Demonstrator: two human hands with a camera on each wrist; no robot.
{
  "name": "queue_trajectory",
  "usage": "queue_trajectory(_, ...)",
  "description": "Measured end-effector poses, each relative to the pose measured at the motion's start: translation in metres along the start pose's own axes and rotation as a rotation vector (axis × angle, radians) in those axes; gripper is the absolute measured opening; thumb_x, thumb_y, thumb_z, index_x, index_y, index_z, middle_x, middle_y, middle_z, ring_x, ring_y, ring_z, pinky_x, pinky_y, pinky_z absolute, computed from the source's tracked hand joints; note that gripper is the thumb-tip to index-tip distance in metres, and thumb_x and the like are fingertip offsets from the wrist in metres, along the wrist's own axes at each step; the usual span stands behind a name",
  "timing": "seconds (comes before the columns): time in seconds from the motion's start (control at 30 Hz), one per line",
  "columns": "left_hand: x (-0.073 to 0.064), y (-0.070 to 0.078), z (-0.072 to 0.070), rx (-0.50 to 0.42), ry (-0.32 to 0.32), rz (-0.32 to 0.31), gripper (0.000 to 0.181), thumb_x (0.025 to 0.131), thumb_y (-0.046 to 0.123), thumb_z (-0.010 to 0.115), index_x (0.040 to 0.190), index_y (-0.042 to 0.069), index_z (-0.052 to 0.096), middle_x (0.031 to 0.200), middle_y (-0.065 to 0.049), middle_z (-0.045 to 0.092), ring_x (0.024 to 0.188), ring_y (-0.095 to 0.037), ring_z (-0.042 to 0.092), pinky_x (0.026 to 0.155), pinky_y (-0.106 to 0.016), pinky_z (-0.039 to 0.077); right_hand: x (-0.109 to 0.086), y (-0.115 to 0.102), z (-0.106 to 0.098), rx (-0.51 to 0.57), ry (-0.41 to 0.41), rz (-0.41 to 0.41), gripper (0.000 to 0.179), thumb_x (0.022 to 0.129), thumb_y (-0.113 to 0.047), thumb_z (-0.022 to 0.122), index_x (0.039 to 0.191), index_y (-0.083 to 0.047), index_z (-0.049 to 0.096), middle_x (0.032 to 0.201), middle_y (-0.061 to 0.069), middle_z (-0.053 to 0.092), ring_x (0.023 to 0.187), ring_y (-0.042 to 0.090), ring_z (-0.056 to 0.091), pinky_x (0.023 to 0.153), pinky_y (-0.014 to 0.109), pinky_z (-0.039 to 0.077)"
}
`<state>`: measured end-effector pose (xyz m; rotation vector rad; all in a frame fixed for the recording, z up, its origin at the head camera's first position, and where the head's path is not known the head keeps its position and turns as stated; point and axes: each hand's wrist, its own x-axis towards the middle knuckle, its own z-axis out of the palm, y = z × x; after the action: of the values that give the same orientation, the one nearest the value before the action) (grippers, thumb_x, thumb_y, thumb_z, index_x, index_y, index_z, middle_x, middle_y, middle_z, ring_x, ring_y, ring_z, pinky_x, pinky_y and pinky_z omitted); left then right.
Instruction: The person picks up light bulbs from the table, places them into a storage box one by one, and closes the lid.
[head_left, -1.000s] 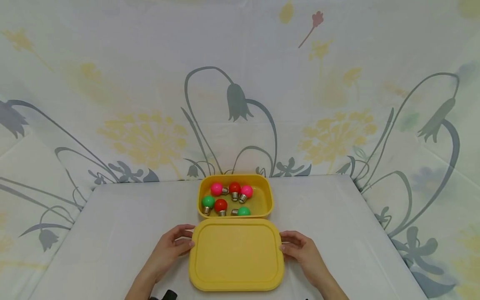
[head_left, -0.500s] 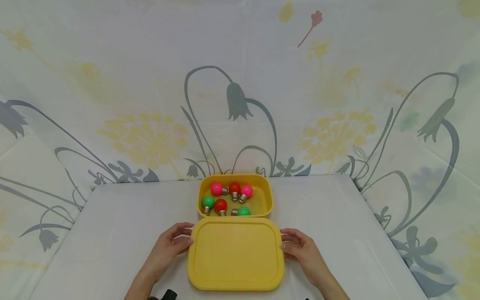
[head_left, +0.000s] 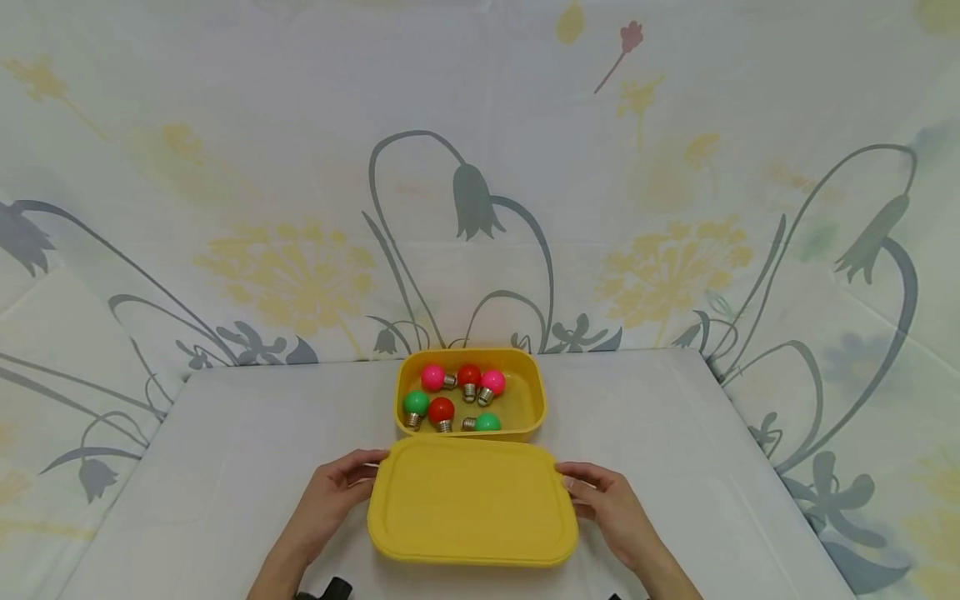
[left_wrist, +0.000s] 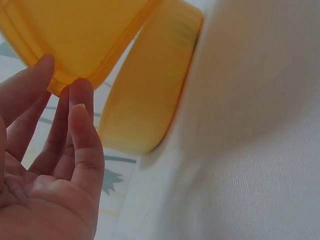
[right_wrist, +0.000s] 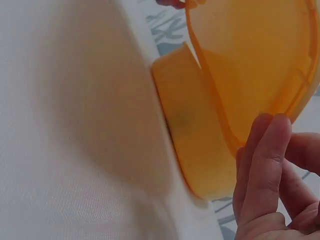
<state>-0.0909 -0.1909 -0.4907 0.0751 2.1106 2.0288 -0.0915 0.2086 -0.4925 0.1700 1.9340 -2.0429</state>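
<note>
Both hands hold a yellow lid in front of a yellow box. My left hand pinches the lid's left far corner, and my right hand pinches the right one. In both wrist views the lid is tilted and clear of the table, with its underside showing in the right wrist view. The box stands upright on the table. Inside lie several small light bulbs with metal screw bases, among them a pink bulb, a red bulb and a green bulb.
A white cloth covers the table. Behind it rises a flower-printed cloth, which the far side of the box nearly reaches. A small black object shows by the left wrist.
The lid's near edge has come up, so the lid tilts more and looks wider in the head view. Both hands stay at its sides; the box and bulbs have not moved.
</note>
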Motion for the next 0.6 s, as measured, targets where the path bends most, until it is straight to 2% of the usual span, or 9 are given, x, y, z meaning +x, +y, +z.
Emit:
queue_trajectory(0.2,0.0021,-0.0003,0.0018,0.034,0.089,-0.027,0.036,0.092,-0.001,0.065,0.128,0.002,0.065,0.128,-0.014,0.062,0.105,-0.021,0.064,0.086,-0.028,0.053,-0.0009,-0.0008,-0.0008,-0.029,-0.07,-0.002,0.041,0.096,-0.013,0.062,0.131,0.006,0.059,0.118,0.011,0.064,0.098,0.023,0.066,0.08,0.036,0.056)
queue_trajectory(0.4,0.004,-0.0051,0.0002,0.078,0.132,-0.046,0.032,0.094,0.007,0.066,0.125,0.005,0.068,0.125,-0.009,0.065,0.11,-0.017,0.062,0.089,-0.025,0.051,-0.001,0.0017,-0.0032,-0.019,-0.153,-0.104,0.047,0.095,-0.01,0.063,0.136,0.011,0.051,0.113,0.007,0.069,0.097,0.019,0.068,0.083,0.037,0.055)
queue_trajectory(0.47,0.0048,-0.0058,-0.0003,0.103,0.14,-0.046,0.03,0.093,0.006,0.067,0.123,0.008,0.07,0.122,-0.007,0.066,0.111,-0.019,0.062,0.09,-0.025,0.05,-0.001,0.0014,-0.0029,-0.031,-0.152,-0.137,0.048,0.096,-0.011,0.063,0.136,0.012,0.05,0.113,0.006,0.069,0.098,0.017,0.068,0.083,0.036,0.055)
queue_trajectory(0.6,0.0066,-0.0058,0.0001,0.143,0.152,-0.027,0.027,0.09,0.004,0.069,0.116,0.009,0.074,0.117,-0.005,0.066,0.112,-0.021,0.06,0.09,-0.026,0.05,-0.0003,-0.0001,-0.0009,-0.039,-0.106,-0.134,0.046,0.096,-0.009,0.063,0.135,0.012,0.051,0.116,0.009,0.067,0.099,0.018,0.067,0.084,0.036,0.056)
